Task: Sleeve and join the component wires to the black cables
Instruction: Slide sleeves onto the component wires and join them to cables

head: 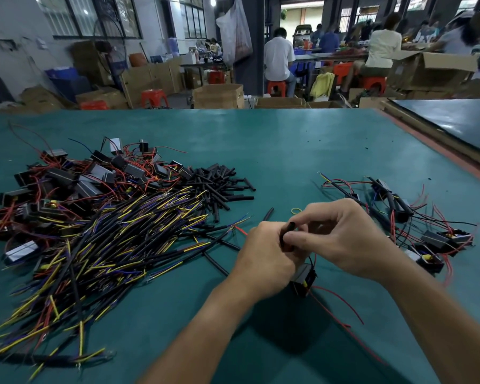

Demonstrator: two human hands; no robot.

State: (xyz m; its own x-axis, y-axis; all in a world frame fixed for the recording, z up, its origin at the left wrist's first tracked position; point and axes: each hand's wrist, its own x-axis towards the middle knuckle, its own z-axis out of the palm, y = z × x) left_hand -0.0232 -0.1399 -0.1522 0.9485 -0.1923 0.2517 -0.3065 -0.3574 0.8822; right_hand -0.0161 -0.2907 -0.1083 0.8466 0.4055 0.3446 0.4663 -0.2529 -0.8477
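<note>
Both hands meet mid-worktop (288,139), low and near the body, probably for control. The left hand (266,253) is curled round the lower end of a black sleeve (287,235). The right hand (341,236) pinches its upper part between thumb and forefinger, likely feeding it over wires hidden in the fists. The component (305,277) dangles just below, its red wire (338,300) trailing right. Black cables (108,239) and loose sleeves (222,184) are piled to the left within reach, and finished assemblies (416,225) are parked on the right. There is open room ahead and the right edge is well off.
</note>
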